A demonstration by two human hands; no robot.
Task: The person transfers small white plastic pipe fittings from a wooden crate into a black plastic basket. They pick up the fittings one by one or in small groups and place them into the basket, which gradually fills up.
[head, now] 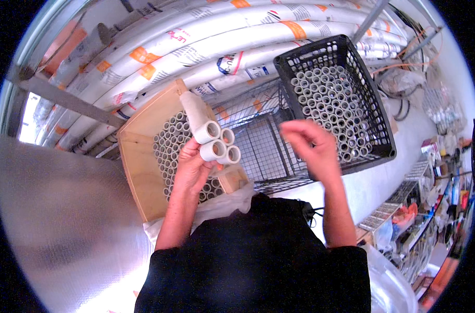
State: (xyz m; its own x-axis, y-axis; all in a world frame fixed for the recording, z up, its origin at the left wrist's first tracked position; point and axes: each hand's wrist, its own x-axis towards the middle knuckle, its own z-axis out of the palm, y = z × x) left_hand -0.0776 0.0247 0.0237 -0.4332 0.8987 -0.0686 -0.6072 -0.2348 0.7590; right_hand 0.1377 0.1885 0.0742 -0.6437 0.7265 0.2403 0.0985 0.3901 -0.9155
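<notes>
My left hand [192,166] grips a cluster of several short white plastic pipe pieces [213,151], with their open ends facing up toward me. They are held above a wooden box [137,172] where many similar pieces stand on end. My right hand [315,150] is blurred, its fingers bent and the thumb apart, with nothing visible in it. It hovers by the near left side of a black plastic crate [381,117]. Inside that crate, rows of upright pipe pieces [331,105] cover the bottom.
A black mesh basket [263,148] sits between the box and the crate. Long wrapped white pipes [222,43] lie on a metal rack [77,99] behind. Cluttered shelving [409,199] runs along the right, and a reflective sheet [61,203] rises at the left.
</notes>
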